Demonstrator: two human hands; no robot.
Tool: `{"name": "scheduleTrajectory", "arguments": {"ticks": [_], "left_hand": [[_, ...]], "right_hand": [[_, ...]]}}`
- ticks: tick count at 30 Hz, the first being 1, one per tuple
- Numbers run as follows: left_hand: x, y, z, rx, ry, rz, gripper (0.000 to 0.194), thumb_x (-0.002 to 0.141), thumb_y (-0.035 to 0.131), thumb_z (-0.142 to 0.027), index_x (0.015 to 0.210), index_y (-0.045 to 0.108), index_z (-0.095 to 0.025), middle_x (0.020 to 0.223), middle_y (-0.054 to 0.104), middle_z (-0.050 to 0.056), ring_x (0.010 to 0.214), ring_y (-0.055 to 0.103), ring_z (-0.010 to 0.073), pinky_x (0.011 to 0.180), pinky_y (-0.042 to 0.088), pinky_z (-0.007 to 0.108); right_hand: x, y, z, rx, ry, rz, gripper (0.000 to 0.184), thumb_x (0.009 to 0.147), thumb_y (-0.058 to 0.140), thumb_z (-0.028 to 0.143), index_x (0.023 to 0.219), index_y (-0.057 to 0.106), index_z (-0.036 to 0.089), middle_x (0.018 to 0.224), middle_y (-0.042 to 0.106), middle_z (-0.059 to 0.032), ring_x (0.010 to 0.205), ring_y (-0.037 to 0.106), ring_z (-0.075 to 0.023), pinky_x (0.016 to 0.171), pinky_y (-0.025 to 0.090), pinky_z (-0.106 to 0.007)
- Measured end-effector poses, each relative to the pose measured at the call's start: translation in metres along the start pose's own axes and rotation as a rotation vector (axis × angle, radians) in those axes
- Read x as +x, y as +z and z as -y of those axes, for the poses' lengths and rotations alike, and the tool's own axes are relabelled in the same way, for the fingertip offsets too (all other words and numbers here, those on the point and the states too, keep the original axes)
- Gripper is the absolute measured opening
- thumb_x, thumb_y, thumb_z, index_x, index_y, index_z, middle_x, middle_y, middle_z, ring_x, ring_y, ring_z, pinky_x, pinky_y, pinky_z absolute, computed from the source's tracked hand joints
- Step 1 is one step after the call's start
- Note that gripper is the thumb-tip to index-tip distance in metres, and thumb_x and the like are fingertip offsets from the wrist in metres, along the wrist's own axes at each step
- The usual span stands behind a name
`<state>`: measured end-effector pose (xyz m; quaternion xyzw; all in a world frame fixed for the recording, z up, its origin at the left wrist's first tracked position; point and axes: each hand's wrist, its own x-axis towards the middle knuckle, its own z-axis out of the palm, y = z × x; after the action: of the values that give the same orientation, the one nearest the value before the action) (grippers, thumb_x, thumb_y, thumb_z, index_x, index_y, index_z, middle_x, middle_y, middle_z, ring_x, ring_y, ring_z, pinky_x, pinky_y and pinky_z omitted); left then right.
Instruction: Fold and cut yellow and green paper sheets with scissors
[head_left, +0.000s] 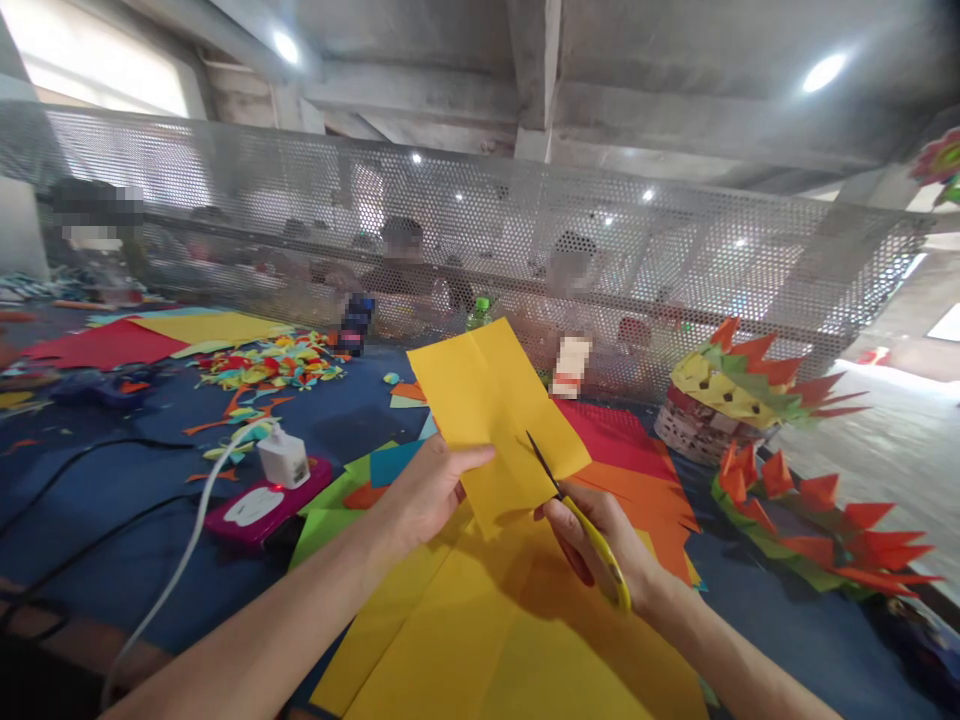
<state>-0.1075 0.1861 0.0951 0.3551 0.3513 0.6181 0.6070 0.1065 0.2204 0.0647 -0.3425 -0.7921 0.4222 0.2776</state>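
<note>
Now your left fingers [474, 460] pinch yellow paper [501, 400]; your right fingers [594, 498] curl closed around scissors [596, 540]. Sheets [450, 650] lie toward the surface's [346, 402] near edge.

forearms [315, 588] bare, slender; left hand [433, 488] bare; right hand [624, 535], partly hidden, seemingly bare.

From my distant place, I see a grey perforated panel [465, 230] standing behind the blue table [352, 420]. Above the panel there is a grey ceiling [420, 40] with a thick beam [534, 60] and bright lamps [825, 72]. Above the panel's left end, a window [97, 55] shines very white. Right of the panel, I see pale floor [889, 425].
</note>
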Motion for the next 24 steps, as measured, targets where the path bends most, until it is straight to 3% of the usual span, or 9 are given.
{"name": "scheduleTrajectory", "arguments": {"ticks": [12, 18, 24], "left_hand": [[0.0007, 0.0001, -0.0007, -0.041, 0.006, -0.006, 0.044, 0.073, 0.08, -0.014, 0.117, 0.073, -0.012, 0.115, 0.077, 0.014, 0.102, 0.073, 0.032, 0.085, 0.058, 0.04], [-0.0003, 0.0006, -0.0005, -0.038, 0.009, 0.009, 0.039, 0.074, 0.078, -0.014, 0.113, 0.074, -0.013, 0.113, 0.077, 0.013, 0.099, 0.074, 0.0312, 0.084, 0.058, 0.04], [0.0001, 0.0003, -0.0002, -0.041, 0.012, -0.014, 0.038, 0.073, 0.079, -0.014, 0.111, 0.075, -0.013, 0.111, 0.078, 0.012, 0.097, 0.075, 0.0299, 0.082, 0.059, 0.037]], "right_hand": [[0.0032, 0.0039, -0.0067, 0.119, 0.026, -0.056, 0.056, 0.086, 0.053, 0.076, 0.07, 0.043, 0.023, 0.039, 0.037, 0.0099, 0.03, 0.032, -0.0053, 0.033, 0.023, -0.019], [0.0023, 0.0054, -0.0072, 0.145, 0.073, -0.071, 0.059, 0.082, 0.054, 0.079, 0.071, 0.049, 0.022, 0.039, 0.036, 0.01, 0.031, 0.03, -0.0057, 0.032, 0.022, -0.02], [0.0013, 0.0025, -0.0052, 0.033, 0.004, -0.06, 0.06, 0.085, 0.049, 0.079, 0.076, 0.053, 0.02, 0.041, 0.036, 0.0096, 0.034, 0.032, -0.0062, 0.035, 0.021, -0.021]]}}
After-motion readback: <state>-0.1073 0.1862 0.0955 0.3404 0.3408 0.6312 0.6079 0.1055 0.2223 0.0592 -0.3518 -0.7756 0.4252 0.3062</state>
